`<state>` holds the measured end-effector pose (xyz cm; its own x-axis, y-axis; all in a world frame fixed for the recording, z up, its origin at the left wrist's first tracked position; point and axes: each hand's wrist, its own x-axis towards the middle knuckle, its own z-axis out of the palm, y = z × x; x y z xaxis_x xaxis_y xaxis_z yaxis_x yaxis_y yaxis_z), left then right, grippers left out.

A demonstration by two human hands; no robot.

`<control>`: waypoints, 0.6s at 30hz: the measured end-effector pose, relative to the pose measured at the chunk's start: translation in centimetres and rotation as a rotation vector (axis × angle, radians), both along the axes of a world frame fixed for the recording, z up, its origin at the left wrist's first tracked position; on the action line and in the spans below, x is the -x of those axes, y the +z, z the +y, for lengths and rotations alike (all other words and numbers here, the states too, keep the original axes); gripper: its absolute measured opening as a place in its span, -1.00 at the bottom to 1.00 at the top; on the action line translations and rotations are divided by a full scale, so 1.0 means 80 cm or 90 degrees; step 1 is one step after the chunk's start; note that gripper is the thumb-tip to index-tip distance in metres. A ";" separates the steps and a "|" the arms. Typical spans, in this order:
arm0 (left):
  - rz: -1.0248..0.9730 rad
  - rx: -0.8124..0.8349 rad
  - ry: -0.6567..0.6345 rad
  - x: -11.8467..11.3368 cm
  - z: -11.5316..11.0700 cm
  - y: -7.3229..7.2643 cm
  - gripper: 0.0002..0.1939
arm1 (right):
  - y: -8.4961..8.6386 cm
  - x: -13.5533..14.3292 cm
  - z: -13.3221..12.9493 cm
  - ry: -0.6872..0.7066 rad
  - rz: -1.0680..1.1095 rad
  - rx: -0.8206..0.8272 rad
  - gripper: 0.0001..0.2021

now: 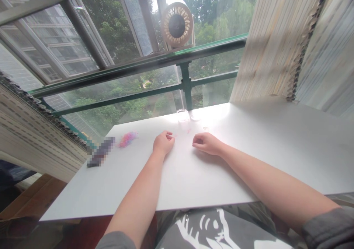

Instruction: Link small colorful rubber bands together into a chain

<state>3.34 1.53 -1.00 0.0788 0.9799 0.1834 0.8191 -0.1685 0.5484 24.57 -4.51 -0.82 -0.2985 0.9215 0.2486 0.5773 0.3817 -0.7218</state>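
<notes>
Both of my hands rest on the white table (177, 175). My left hand (163, 143) has its fingers curled; whatever they may hold is too small to make out. To its right, my right hand (206, 143) is also curled, thumb and fingertips together, with no clear object visible in it. Beyond and between them stands a clear round container (183, 117), with a clear lid-like disc (195, 117) beside it. Small pinkish bits (188, 130) lie between the hands. A tiny round item (205, 128) is just behind my right hand. A loose pile of pink and purple pieces (127, 139) lies to the left.
At the table's left edge lies a dark, pixelated object (101, 151). A round fan (176, 25) is at the window above the green railing (138, 67). Curtains (265, 42) hang on both sides. A cardboard box (33, 195) sits below the table at the left.
</notes>
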 end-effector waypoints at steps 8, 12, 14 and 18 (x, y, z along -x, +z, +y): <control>-0.023 -0.015 -0.013 -0.001 0.004 -0.006 -0.77 | 0.002 0.000 0.000 -0.001 -0.008 -0.005 -0.88; -0.030 -0.018 -0.016 -0.005 0.002 -0.006 -0.76 | 0.002 0.000 -0.001 -0.003 -0.007 -0.007 -0.88; -0.042 -0.019 -0.015 -0.005 0.001 -0.004 -0.76 | 0.002 0.000 -0.001 -0.002 -0.008 -0.006 -0.88; -0.078 -0.103 0.053 0.019 0.011 0.009 -0.76 | 0.001 -0.001 -0.001 -0.003 -0.013 -0.008 -0.87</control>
